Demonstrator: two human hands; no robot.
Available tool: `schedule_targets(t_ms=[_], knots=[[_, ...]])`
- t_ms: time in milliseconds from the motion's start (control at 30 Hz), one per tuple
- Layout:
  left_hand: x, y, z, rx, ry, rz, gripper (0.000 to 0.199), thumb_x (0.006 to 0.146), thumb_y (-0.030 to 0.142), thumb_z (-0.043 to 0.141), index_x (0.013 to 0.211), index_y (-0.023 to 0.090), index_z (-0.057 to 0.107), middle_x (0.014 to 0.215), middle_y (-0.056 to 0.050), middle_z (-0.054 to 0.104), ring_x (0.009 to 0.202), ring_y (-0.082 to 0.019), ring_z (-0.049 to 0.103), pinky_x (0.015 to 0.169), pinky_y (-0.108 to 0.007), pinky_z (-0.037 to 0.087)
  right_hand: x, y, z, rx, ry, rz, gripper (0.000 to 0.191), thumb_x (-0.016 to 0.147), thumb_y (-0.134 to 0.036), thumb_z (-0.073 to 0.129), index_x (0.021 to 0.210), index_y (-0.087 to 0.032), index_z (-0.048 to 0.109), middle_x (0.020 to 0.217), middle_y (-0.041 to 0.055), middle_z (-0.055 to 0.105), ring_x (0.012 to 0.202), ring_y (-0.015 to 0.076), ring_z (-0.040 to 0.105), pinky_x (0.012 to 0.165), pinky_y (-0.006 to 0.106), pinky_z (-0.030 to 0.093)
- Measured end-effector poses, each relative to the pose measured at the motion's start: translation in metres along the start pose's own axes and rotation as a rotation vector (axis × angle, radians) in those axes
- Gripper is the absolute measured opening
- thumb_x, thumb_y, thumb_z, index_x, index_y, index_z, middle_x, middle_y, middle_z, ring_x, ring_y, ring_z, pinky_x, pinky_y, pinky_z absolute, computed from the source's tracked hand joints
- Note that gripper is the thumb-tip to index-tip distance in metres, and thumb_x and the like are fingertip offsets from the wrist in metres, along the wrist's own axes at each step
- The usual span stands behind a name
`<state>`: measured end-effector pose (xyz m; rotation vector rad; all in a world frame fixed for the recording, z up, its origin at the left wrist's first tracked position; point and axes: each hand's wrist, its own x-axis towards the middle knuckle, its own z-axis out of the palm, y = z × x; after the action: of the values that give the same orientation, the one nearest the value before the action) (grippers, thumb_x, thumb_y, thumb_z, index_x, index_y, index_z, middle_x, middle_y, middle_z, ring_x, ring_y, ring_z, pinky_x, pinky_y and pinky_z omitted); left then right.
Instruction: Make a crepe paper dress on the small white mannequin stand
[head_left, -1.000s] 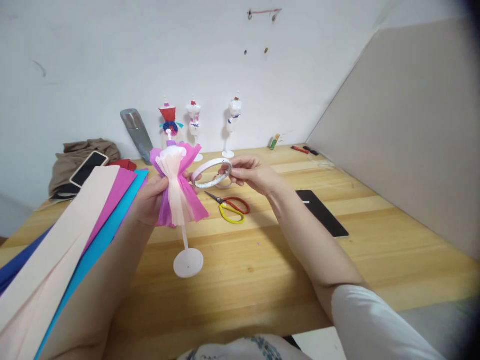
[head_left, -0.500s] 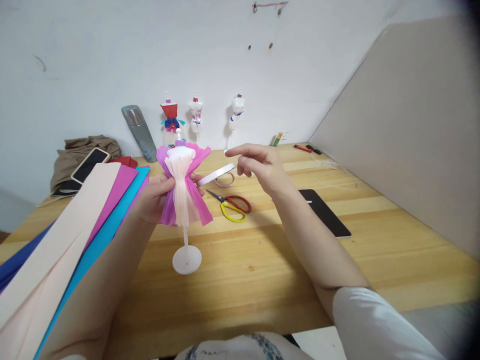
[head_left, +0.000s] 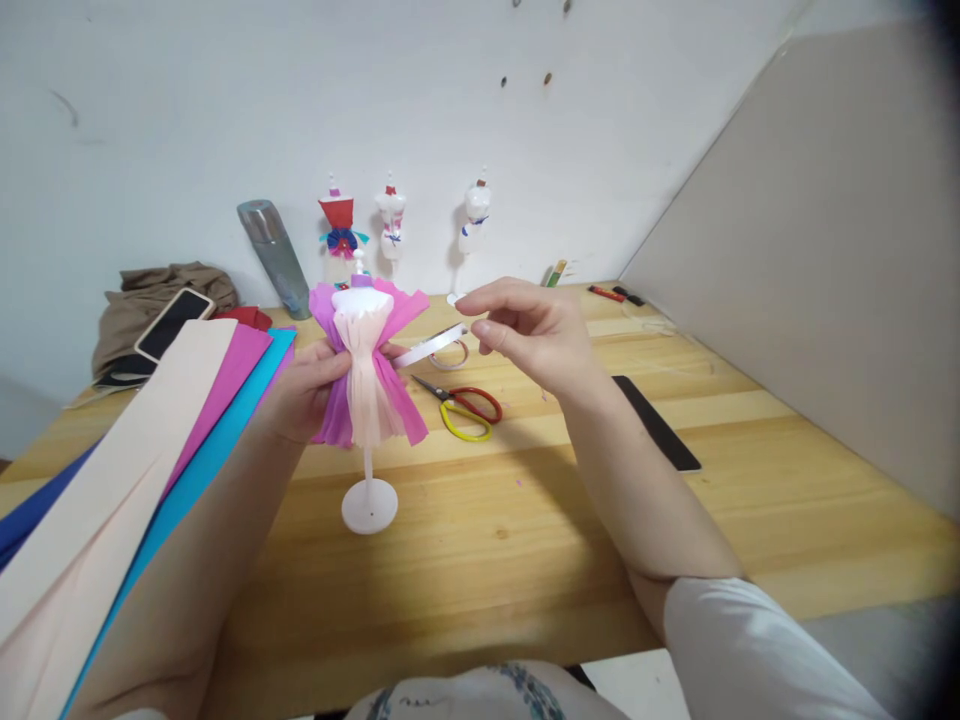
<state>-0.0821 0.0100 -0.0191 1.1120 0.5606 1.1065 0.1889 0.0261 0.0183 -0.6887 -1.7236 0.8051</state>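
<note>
A small white mannequin point(head_left: 363, 300) on a round-based stand wears a pleated paper dress point(head_left: 364, 380), pale pink in front with magenta and purple sides. My left hand point(head_left: 307, 385) is wrapped round its waist, thumb at the front, other fingers hidden behind. A white strip of tape or ribbon point(head_left: 431, 344) sticks out from behind the dress toward the right. Beside the strip's far end is my right hand point(head_left: 529, 330), index finger and thumb apart, nothing seen between them. Scissors point(head_left: 469, 412) with red and yellow handles lie right of the dress, near a roll point(head_left: 450, 355).
Coloured paper strips point(head_left: 127, 460) lie across the left side. Behind are a phone point(head_left: 174, 325), brown cloth point(head_left: 150, 300), a leaning flask point(head_left: 276, 260) and several small mannequins point(head_left: 391, 225). A black flat item point(head_left: 657, 423) lies at right.
My right hand has turned a little, its thumb now nearer the strip's end. The dressed mannequin and its base have risen slightly in view. My left hand keeps its hold.
</note>
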Motion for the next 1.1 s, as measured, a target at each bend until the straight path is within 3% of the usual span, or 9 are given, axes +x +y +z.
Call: schedule_targets(t_ms=[167,333,467,600,733,800,867,967,1100], knots=[[-0.001,0.001,0.004,-0.007,0.046,0.020,0.037,0.076,0.035,0.084,0.104,0.012,0.077,0.104,-0.011,0.079,0.086,-0.026,0.077,0.079,-0.035,0.063,0.000,-0.003,-0.001,-0.188,-0.010,-0.119,0.009,0.084,-0.034,0.075,0.077,-0.030,0.072,0.102,0.0044,0.075,0.070,0.0166,0.064,0.059,0.035,0.052],[0.001,-0.001,0.003,-0.016,0.044,0.021,0.039,0.072,0.037,0.086,0.102,0.013,0.078,0.101,-0.011,0.079,0.083,-0.025,0.077,0.077,-0.035,0.064,0.001,-0.005,-0.001,-0.343,-0.064,-0.238,0.017,0.091,-0.029,0.063,0.074,-0.026,0.064,0.095,0.0054,0.073,0.080,0.0198,0.065,0.066,0.036,0.052],[0.002,0.000,0.005,-0.011,0.010,-0.014,0.039,0.070,0.040,0.087,0.098,0.015,0.078,0.093,-0.008,0.079,0.081,-0.024,0.077,0.075,-0.034,0.064,0.001,-0.003,-0.001,-0.325,-0.094,-0.235,0.024,0.095,-0.038,0.061,0.074,-0.026,0.059,0.091,0.0053,0.071,0.082,0.0203,0.065,0.068,0.035,0.050],[0.000,0.000,0.008,0.024,-0.027,-0.011,0.039,0.074,0.043,0.083,0.101,0.016,0.075,0.094,-0.008,0.077,0.097,-0.032,0.077,0.079,-0.037,0.063,0.002,0.005,-0.001,-0.106,-0.128,-0.100,0.034,0.091,-0.055,0.067,0.076,-0.026,0.058,0.093,0.0037,0.071,0.069,0.0167,0.063,0.058,0.033,0.049],[0.000,0.000,0.009,0.020,-0.016,-0.008,0.037,0.074,0.041,0.082,0.101,0.017,0.074,0.092,-0.008,0.076,0.106,-0.034,0.074,0.080,-0.038,0.063,0.003,0.014,-0.004,0.032,-0.039,-0.026,0.042,0.090,-0.065,0.064,0.076,-0.025,0.058,0.088,0.0024,0.072,0.055,0.0131,0.057,0.048,0.031,0.043],[0.001,-0.001,0.009,0.011,-0.040,-0.015,0.038,0.074,0.040,0.084,0.101,0.016,0.074,0.092,-0.008,0.076,0.098,-0.031,0.076,0.076,-0.036,0.063,0.004,0.017,-0.006,-0.029,0.046,-0.059,0.048,0.094,-0.067,0.056,0.070,-0.025,0.059,0.078,0.0029,0.071,0.055,0.0146,0.056,0.051,0.033,0.044],[0.002,-0.002,0.008,-0.007,-0.052,-0.017,0.040,0.073,0.040,0.085,0.103,0.016,0.075,0.092,-0.007,0.077,0.088,-0.027,0.077,0.075,-0.034,0.063,0.005,0.018,-0.007,-0.123,0.057,-0.107,0.049,0.096,-0.068,0.052,0.073,-0.026,0.066,0.085,0.0047,0.075,0.072,0.0195,0.065,0.065,0.037,0.052],[0.004,-0.005,0.007,-0.025,-0.044,-0.015,0.044,0.071,0.037,0.087,0.108,0.017,0.074,0.096,-0.005,0.078,0.082,-0.022,0.076,0.076,-0.032,0.062,0.004,0.017,-0.007,-0.205,-0.081,-0.168,0.045,0.095,-0.067,0.053,0.095,-0.027,0.075,0.109,0.0058,0.078,0.106,0.0258,0.070,0.093,0.044,0.054],[0.004,-0.007,0.006,-0.007,-0.050,-0.018,0.046,0.072,0.037,0.086,0.111,0.017,0.074,0.098,-0.006,0.079,0.086,-0.022,0.076,0.076,-0.030,0.061,0.003,0.014,-0.003,-0.241,-0.303,-0.094,0.033,0.094,-0.057,0.059,0.092,-0.029,0.075,0.092,0.0023,0.077,0.087,0.0225,0.072,0.077,0.037,0.055]])
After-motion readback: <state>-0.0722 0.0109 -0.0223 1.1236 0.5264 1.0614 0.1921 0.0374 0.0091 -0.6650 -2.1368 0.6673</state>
